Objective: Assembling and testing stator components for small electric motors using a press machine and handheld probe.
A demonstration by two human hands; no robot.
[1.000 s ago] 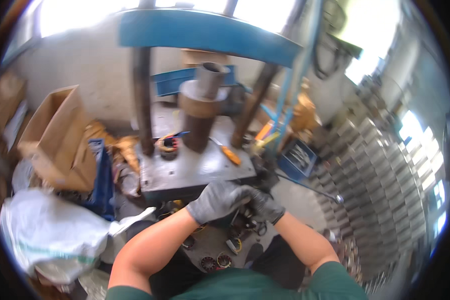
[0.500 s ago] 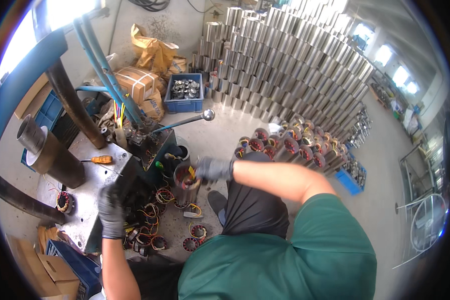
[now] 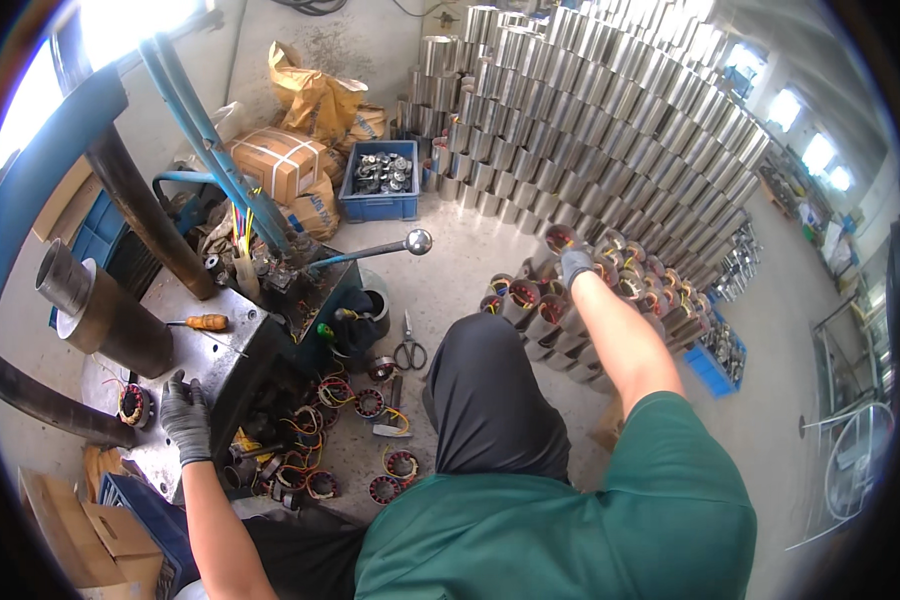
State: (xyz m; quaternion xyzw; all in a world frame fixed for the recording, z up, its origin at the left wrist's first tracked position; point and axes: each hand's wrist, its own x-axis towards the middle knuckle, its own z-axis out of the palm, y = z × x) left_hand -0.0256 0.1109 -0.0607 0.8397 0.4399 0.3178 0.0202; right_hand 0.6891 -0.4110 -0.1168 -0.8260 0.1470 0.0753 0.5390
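Note:
My left hand (image 3: 185, 422), in a dark grey glove, lies on the steel table of the press (image 3: 202, 352) with its fingers stretched out and nothing in them. Near its fingertips a small wound stator (image 3: 133, 404) rests by the table's left edge. My right arm reaches far forward. The gloved right hand (image 3: 574, 264) is closed at a metal cylinder (image 3: 561, 237) with red windings inside, among a standing group of similar filled cylinders (image 3: 547, 314). Its fingers are partly hidden. An orange-handled screwdriver (image 3: 207, 322) lies on the table beside a thick upright steel tube (image 3: 120, 322).
Tall stacks of bare steel cylinders (image 3: 590, 120) rise behind the filled ones. A long lever with a ball end (image 3: 418, 241) juts out from the press. Scissors (image 3: 410, 350) and loose stators (image 3: 401, 464) lie on the floor. Blue crates of parts (image 3: 380, 205) stand at the back.
My right hand has carried the wound cylinder from beside the press, forward and right to the group of filled cylinders. My left hand has shifted left onto the table top. Scissors on the floor now show.

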